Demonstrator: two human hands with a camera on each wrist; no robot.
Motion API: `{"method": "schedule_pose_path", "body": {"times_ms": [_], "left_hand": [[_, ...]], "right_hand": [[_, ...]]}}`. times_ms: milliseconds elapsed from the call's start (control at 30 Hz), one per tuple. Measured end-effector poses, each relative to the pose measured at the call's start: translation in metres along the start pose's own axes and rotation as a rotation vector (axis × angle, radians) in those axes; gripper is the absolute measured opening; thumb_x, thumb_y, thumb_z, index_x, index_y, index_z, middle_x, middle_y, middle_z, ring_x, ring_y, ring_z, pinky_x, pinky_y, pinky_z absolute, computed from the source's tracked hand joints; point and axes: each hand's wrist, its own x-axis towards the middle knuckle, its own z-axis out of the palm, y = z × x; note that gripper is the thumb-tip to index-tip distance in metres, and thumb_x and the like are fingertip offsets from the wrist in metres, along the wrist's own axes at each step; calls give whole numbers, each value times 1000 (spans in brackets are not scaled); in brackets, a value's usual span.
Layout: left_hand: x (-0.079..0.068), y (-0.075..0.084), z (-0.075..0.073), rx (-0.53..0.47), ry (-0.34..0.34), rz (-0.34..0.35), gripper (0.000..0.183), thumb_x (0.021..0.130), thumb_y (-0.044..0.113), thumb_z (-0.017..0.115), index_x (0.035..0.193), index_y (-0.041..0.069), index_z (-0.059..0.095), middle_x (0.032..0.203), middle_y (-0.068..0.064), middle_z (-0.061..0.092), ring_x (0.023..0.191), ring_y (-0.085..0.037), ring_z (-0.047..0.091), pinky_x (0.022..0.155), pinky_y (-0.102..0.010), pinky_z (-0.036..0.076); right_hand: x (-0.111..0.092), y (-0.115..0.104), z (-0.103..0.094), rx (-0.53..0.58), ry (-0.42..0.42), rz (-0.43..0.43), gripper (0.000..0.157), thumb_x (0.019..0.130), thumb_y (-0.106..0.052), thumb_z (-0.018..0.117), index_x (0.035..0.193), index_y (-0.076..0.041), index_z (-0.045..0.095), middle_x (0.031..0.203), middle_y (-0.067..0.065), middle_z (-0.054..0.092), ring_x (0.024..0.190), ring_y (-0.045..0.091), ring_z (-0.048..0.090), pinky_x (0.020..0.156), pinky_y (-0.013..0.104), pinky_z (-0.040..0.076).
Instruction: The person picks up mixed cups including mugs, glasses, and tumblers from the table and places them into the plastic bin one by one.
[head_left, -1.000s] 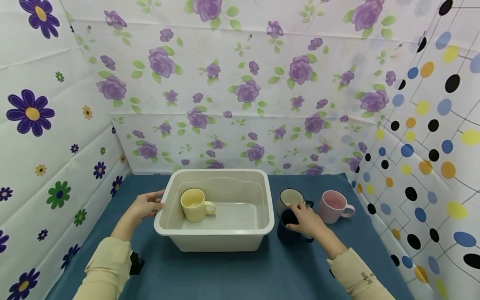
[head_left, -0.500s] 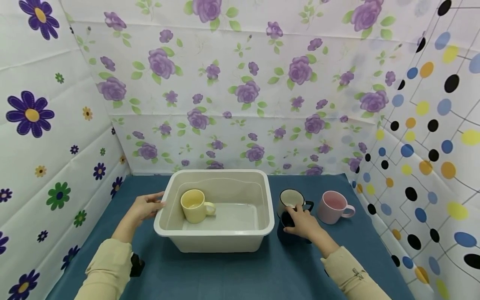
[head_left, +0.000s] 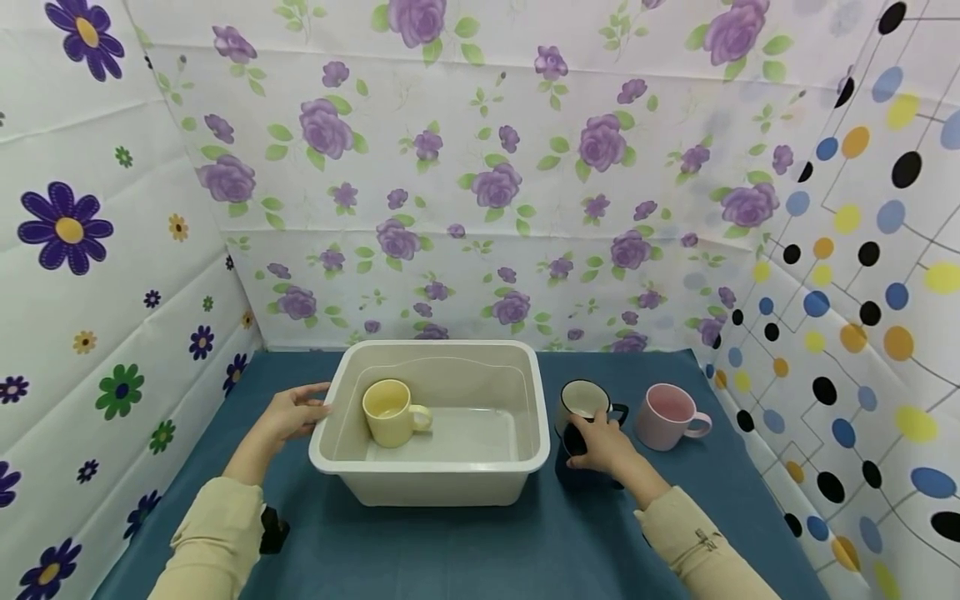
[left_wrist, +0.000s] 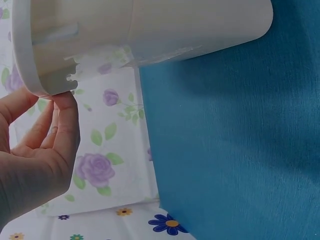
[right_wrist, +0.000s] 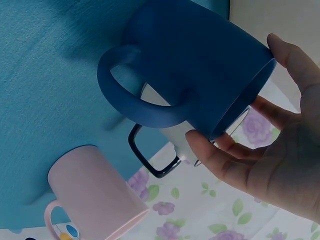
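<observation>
My left hand (head_left: 295,412) holds the left rim of a cream plastic basin (head_left: 442,467), its thumb and fingertips at the edge in the left wrist view. Inside the basin, toward the left, a yellow mug (head_left: 388,414) stands upright with its handle to the right. To the right of the basin my right hand (head_left: 606,447) grips a dark blue mug (right_wrist: 200,55) by its rim, thumb on one side and fingers on the other. Just behind that one is a white mug (head_left: 570,402) with a black rim and handle, partly hidden by the fingers.
A pink mug (head_left: 665,417) stands upright right of the white mug, handle to the right. Blue cloth (head_left: 450,550) covers the table. Patterned sheets hang behind and on both sides. A small black object (head_left: 273,531) shows by the left sleeve.
Over the dark blue mug, my right hand has shifted slightly left, and its forearm has come inward. The left hand, basin and other mugs keep their places.
</observation>
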Motion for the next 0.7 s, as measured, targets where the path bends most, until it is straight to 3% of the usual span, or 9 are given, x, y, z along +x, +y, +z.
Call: {"method": "schedule_pose_path", "body": {"times_ms": [200, 500, 700], "left_hand": [[2, -1, -2, -16, -18, 3, 64, 91, 14, 62, 144, -3, 31, 122, -24, 57, 83, -6, 64, 82, -36, 57], [4, -4, -5, 5, -46, -4, 67, 91, 17, 63, 146, 0, 29, 135, -30, 45, 91, -8, 62, 86, -37, 55], [3, -2, -8, -9, -72, -19, 68, 90, 16, 63, 147, 1, 28, 120, -15, 57, 90, -5, 61, 87, -35, 55]], "right_hand": [[2, -1, 0, 5, -26, 30, 75, 71, -29, 82, 135, -8, 48, 127, 40, 37, 107, 56, 46, 74, 61, 49], [2, -3, 2, 9, -22, 48, 76, 71, -28, 82, 136, -7, 46, 125, 38, 37, 106, 53, 46, 75, 62, 48], [2, -3, 11, 27, 19, 68, 76, 73, -29, 80, 136, -7, 44, 127, 40, 36, 105, 53, 45, 71, 59, 50]]}}
